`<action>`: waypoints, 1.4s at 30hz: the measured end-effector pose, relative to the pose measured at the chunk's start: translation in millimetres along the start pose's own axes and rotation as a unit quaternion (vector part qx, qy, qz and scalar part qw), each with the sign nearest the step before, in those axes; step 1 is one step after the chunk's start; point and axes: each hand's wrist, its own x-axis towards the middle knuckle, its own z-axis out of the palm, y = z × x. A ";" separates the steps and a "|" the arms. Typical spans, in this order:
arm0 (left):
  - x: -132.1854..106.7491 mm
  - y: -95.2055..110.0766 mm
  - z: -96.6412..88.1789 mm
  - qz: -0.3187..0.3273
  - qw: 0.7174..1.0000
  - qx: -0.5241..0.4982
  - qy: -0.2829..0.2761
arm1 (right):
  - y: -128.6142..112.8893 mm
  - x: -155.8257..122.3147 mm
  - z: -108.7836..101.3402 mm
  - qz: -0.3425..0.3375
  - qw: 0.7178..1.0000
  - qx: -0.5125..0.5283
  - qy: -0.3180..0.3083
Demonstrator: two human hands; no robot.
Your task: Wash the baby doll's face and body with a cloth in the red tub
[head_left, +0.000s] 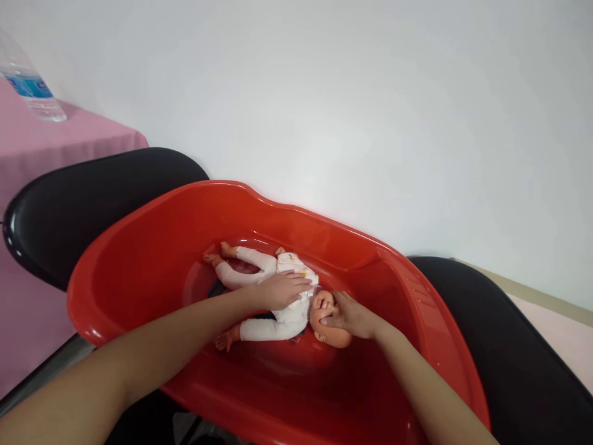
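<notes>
We see baby doll (291, 321) in red tub (139, 266), head 4 o'clock, feet 10 o'clock — left hand (282, 289) flat, ungripping, on chest; right hand (353, 316) grips head.

Nothing here can be read. The water bottle (26, 83), standing at the far left edge of the pink-covered table (78, 145), carries a blue label, but its print is too blurred and small to make out. The doll (291, 321) has a small coloured print on its white top, with no legible letters.
</notes>
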 end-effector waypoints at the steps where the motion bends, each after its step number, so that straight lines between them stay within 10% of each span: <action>1: -2.0 1.9 -0.5 0.038 0.999 -0.013 -0.015 | 0.9 0.5 0.0 -0.001 1.000 0.001 0.002; 8: -1.1 -20.8 -25.2 -0.004 0.997 -0.038 -0.072 | -2.4 -1.2 0.8 0.005 1.000 0.009 0.012; 25: -11.6 -56.6 -26.4 -0.118 0.990 0.072 0.025 | 2.2 0.1 4.6 -0.002 1.000 0.009 0.025; 42: -25.3 -87.0 -57.3 -0.286 0.951 0.116 -0.018 | -4.7 -5.7 -3.2 0.022 0.998 0.052 0.000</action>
